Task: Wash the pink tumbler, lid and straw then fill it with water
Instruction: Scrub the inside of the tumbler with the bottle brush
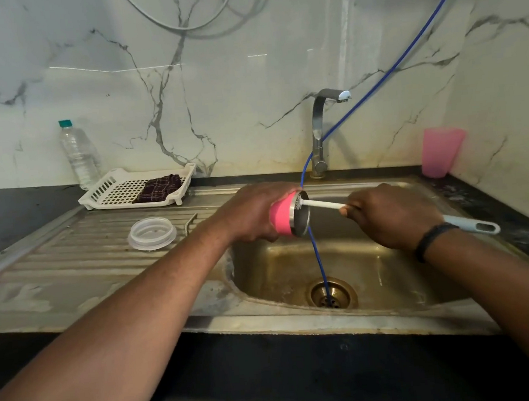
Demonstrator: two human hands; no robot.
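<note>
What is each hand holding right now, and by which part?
The left hand grips the pink tumbler around its body, held sideways over the sink. The right hand grips the bottle brush mid-handle, bristles at the tumbler's mouth.

The steel sink unit [73,278] sits in a black counter [11,214]. Its basin [278,272] is the landmark. Left of the basin, on the ribbed drainboard, lies a clear lid [152,233]. Further left and behind, a white slotted tray [104,190] rests on the drainboard edge. Behind the tray stands a plastic bottle [79,154]. Right of the basin, on the counter, stands a pink cup [439,151].
</note>
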